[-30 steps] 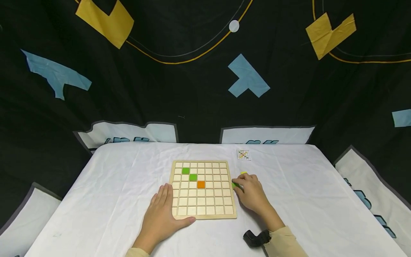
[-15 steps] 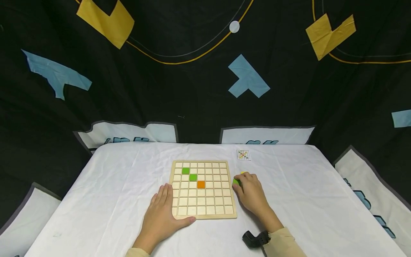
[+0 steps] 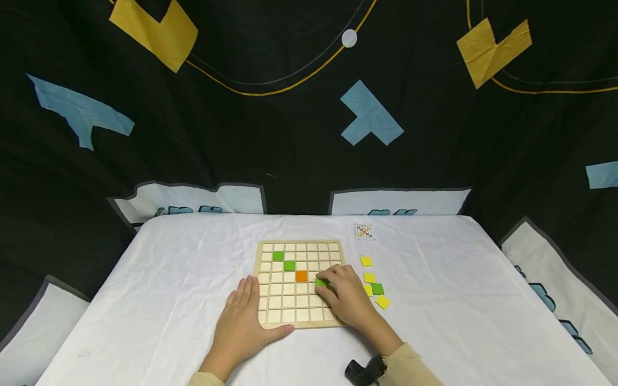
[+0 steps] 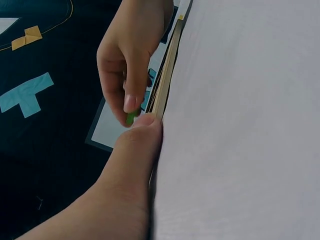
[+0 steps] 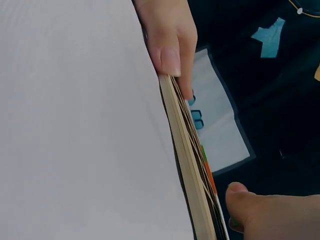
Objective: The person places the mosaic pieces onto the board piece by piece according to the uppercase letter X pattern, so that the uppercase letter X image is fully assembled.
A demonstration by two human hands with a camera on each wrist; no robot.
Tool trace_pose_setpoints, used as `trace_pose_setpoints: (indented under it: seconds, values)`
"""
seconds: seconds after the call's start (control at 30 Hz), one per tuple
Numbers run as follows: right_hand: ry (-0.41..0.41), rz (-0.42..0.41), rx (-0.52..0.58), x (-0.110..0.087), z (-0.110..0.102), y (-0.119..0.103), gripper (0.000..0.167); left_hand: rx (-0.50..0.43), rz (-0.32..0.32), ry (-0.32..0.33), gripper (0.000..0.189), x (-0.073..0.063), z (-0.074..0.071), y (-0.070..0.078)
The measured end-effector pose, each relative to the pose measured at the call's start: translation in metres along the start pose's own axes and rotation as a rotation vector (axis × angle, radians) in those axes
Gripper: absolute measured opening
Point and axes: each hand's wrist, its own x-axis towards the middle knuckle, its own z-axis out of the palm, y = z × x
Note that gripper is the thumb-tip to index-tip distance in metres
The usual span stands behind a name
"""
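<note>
My right hand (image 3: 345,295) pinches a green square tile (image 3: 321,282) between thumb and fingers, over the right half of a wooden grid board (image 3: 299,325). In the left wrist view that tile (image 4: 130,118) shows on edge under the fingertips; I cannot tell whether it touches the board. My left hand (image 3: 243,321) rests at the board's left front corner, fingers straight along the left side and thumb on the front edge. On the board, two green tiles (image 3: 289,265) and an orange tile (image 3: 301,276) form a diagonal running down to the right.
Right of the board lie several yellow tiles (image 3: 383,302) and one loose green tile (image 3: 377,289). A small card with a printed coloured grid (image 3: 365,231) is farther back. White cloth (image 3: 458,311) covers the table, and a black curtain (image 3: 299,145) hangs behind it.
My right hand has lifted the green tile from beside the board and carried it left over the grid, uncovering the loose tiles on the cloth. The left hand has stayed in place.
</note>
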Motion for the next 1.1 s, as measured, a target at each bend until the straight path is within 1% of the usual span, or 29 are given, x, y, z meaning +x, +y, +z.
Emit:
trace_pose_setpoints:
  seconds: [0.13,0.23,0.4,0.67,0.8,1.0,1.1]
  values:
    - [-0.01,-0.022,-0.028,0.001,0.005,-0.003,0.026,0.002,0.006,0.003,0.138,0.0,0.0,0.0]
    - [0.004,-0.041,-0.043,0.001,0.007,-0.002,0.026,0.0,0.01,0.008,0.137,0.0,0.001,0.0]
    - [0.031,-0.057,-0.029,0.001,0.009,-0.001,0.024,0.003,0.015,0.012,0.137,0.001,0.0,0.001]
    - [0.052,-0.047,-0.006,-0.001,0.013,-0.004,0.024,0.003,0.007,-0.002,0.137,0.0,0.0,0.0]
    - [0.065,-0.059,0.01,-0.002,0.014,-0.005,0.025,0.002,0.011,0.0,0.137,0.0,0.001,-0.001]
    - [0.075,-0.05,-0.01,-0.002,0.013,-0.007,0.029,0.001,0.027,0.016,0.138,0.002,0.002,-0.003]
    - [0.062,-0.031,-0.02,-0.003,0.012,-0.009,0.028,-0.003,0.027,0.019,0.137,0.001,0.001,-0.002]
